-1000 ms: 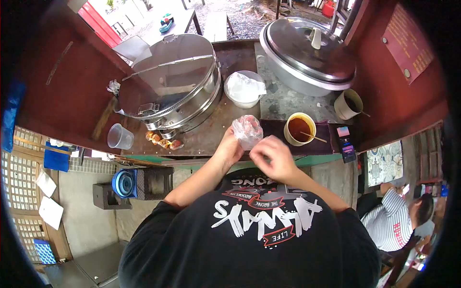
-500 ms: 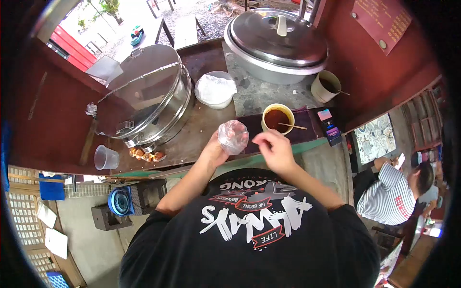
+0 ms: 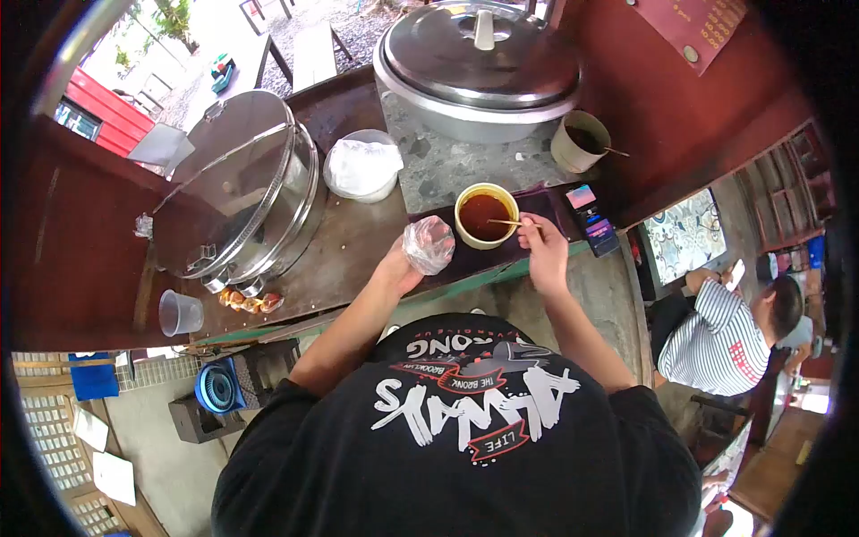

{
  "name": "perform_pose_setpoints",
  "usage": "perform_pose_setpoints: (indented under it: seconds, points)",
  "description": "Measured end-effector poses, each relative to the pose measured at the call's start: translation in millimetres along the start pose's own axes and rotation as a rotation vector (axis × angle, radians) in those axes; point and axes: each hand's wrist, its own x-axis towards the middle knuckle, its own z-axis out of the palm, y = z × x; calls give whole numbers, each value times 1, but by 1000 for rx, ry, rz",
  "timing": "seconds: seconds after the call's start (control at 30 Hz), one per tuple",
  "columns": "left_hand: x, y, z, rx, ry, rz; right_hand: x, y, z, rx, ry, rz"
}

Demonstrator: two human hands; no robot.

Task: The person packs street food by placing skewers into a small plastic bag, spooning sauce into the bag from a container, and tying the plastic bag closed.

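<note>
My left hand [image 3: 399,270] is closed around a clear plastic bag [image 3: 429,244], its film puffed out above my fingers. What sits inside the bag is hard to make out. Just to the right stands a pale yellow tub [image 3: 484,240] of dark reddish-brown sauce [image 3: 478,211]. My right hand [image 3: 547,258] pinches the end of a thin spoon handle [image 3: 506,223], which lies across the tub's rim. The other end of the spoon is sunk in the sauce and hidden.
A round steel steamer [image 3: 268,233] with its lid raised stands left, beside small orange sauce packets [image 3: 250,302] and a plastic cup [image 3: 181,313]. Behind are a white lined bowl [image 3: 362,170] and large lidded pot [image 3: 474,112]. Rightward sit a mug [image 3: 577,148], phone [image 3: 592,219] and seated person [image 3: 716,336].
My right hand has moved from between the bag and the tub to the tub's right side and taken hold of the spoon handle. My left hand still holds the bag. The camera view has shifted.
</note>
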Motion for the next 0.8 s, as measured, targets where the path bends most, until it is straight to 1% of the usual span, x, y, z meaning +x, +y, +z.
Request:
perform_pose_setpoints:
  seconds: [0.1,0.13,0.17,0.2,0.23,0.3,0.33,0.43,0.53,0.57,0.63,0.67,0.73,0.77,0.8]
  points:
    - [11,-7,-4,-7,-66,8,3,-2,6,-137,-21,-110]
    - [16,-10,-12,-7,18,-31,3,0,7,-141,-40,-200]
    - [17,-12,-19,-59,-96,-7,4,-1,6,-154,-47,-300]
    - [10,-11,-8,-7,-8,14,3,-11,5,-263,-51,-396]
    - [15,-11,-13,21,103,-33,1,-19,5,-379,-50,-477]
    - [16,-14,-27,14,-67,12,1,-30,2,-490,-87,-590]
    - [19,-15,-30,35,-16,25,4,-31,2,-577,-79,-745]
    - [12,-10,-5,23,-77,42,4,-35,-1,-680,-151,-920]
    - [10,-11,3,25,-44,49,6,-33,-1,-841,-210,-1022]
    - [13,-12,-5,44,-95,57,5,-29,1,-855,-217,-1007]
    - [13,-13,-8,25,26,36,8,-21,6,-857,-255,-970]
    - [17,-17,-18,18,23,55,8,-18,7,-826,-239,-974]
    - [19,-17,-8,41,-90,56,9,-18,11,-764,-236,-945]
    - [16,-14,-7,55,-133,59,10,-17,10,-785,-241,-943]
    - [28,-20,-25,138,-65,57,10,-20,8,-791,-259,-940]
